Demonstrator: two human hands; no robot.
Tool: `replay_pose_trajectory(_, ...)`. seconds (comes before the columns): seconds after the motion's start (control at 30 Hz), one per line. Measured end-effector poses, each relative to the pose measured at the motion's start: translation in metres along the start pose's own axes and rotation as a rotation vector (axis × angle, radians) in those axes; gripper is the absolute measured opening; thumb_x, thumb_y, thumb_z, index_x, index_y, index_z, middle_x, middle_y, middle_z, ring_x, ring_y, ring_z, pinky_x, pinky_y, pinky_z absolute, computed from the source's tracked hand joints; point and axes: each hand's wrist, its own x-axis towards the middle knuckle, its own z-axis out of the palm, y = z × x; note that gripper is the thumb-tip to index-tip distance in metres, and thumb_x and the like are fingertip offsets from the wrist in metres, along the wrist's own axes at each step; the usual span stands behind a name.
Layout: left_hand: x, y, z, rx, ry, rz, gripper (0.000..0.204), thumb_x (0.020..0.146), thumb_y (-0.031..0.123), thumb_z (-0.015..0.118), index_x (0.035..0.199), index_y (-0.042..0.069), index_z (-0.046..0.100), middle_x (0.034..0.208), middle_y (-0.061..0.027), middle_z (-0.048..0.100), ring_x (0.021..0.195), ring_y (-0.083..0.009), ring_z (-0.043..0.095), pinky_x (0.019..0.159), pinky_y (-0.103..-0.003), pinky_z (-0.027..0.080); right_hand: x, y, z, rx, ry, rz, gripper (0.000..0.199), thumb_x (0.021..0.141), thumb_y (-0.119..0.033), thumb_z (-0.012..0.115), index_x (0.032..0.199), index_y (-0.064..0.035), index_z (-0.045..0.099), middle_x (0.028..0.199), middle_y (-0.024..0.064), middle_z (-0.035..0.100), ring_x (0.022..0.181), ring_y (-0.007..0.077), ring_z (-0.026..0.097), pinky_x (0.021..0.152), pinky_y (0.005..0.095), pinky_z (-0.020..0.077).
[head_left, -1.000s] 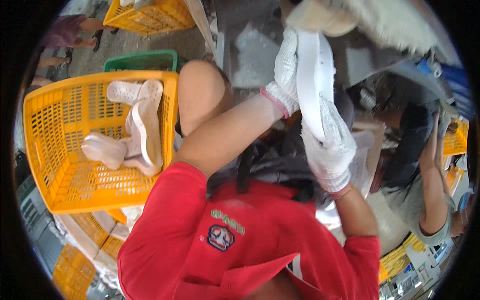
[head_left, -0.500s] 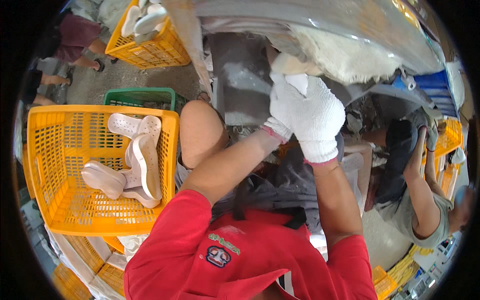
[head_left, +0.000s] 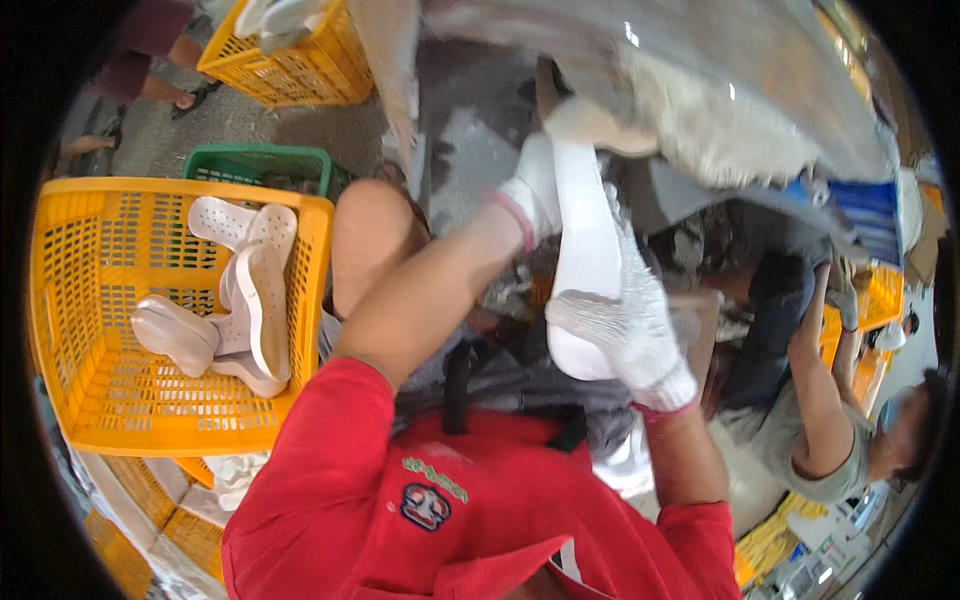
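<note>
A long white shoe sole (head_left: pixel 586 225) stands on edge between my gloved hands. My right hand (head_left: pixel 640 315), in a white knit glove, is closed around its near half, fingers wrapped over the side. My left hand (head_left: pixel 535 188), also gloved, grips the sole nearer its far end; most of its fingers are hidden behind it. The far end meets a beige rounded wheel (head_left: pixel 600 127) under a dusty grey machine hood (head_left: pixel 500 25). Pale fluffy dust (head_left: pixel 700 120) coats the hood's underside.
Left of me, an orange crate (head_left: pixel 95 400) holds several pale pink soles (head_left: pixel 265 310). Beyond it are a green crate (head_left: pixel 250 153) and another orange crate (head_left: pixel 320 75) with white soles. A co-worker (head_left: pixel 835 440) sits at the right. Other people's legs show at far left.
The sole, mostly hidden before under my hands, now shows lengthwise. My right hand has drawn back along it, nearer my body, and my hands are farther apart. The view has shifted slightly.
</note>
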Motion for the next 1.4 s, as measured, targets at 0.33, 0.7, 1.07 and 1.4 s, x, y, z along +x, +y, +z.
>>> replay_pose_trajectory(0.33,-0.034,-0.043,-0.001,-0.420,0.200,-0.138,0.065,0.107,0.071,0.045,0.127,0.013,0.066,0.100,-0.0073,0.072,0.082,-0.0251,0.072,0.070,-0.041,0.063,-0.079,0.011,0.015,0.047,-0.056,0.128,0.078,0.079,-0.022,0.089,0.146,0.0013,0.056,0.131,0.0258,0.069,0.121,0.0400,0.069,0.107,0.0440,0.0525)
replay_pose_trajectory(0.7,-0.014,-0.028,-0.005,-0.316,0.336,0.066,0.063,0.113,0.057,0.035,0.144,0.006,0.056,0.124,-0.0143,0.072,0.110,-0.0313,0.069,0.100,-0.045,0.059,0.031,0.038,0.026,-0.191,0.303,-0.062,0.039,0.081,-0.031,0.085,0.109,-0.0063,0.074,0.099,0.0177,0.075,0.092,0.0376,0.075,0.082,0.0438,0.0599)
replay_pose_trajectory(1.07,-0.012,-0.030,-0.034,-0.520,0.170,-0.155,0.057,0.103,0.048,0.032,0.126,0.007,0.064,0.101,-0.0205,0.073,0.086,-0.0433,0.070,0.077,-0.064,0.058,-0.029,-0.032,0.001,-0.348,-0.104,0.240,0.054,0.081,-0.030,0.079,0.127,-0.0048,0.066,0.111,0.0198,0.072,0.105,0.0395,0.071,0.091,0.0477,0.0571)
replay_pose_trajectory(1.4,-0.073,-0.019,0.016,-0.211,0.468,0.090,0.058,0.112,0.053,0.049,0.137,0.004,0.065,0.133,-0.0135,0.070,0.120,-0.0248,0.067,0.105,-0.040,0.054,-0.098,0.061,0.017,1.376,0.224,0.837,0.059,0.088,-0.010,0.078,0.142,0.0034,0.060,0.130,0.0153,0.071,0.115,0.0267,0.072,0.099,0.0392,0.0617)
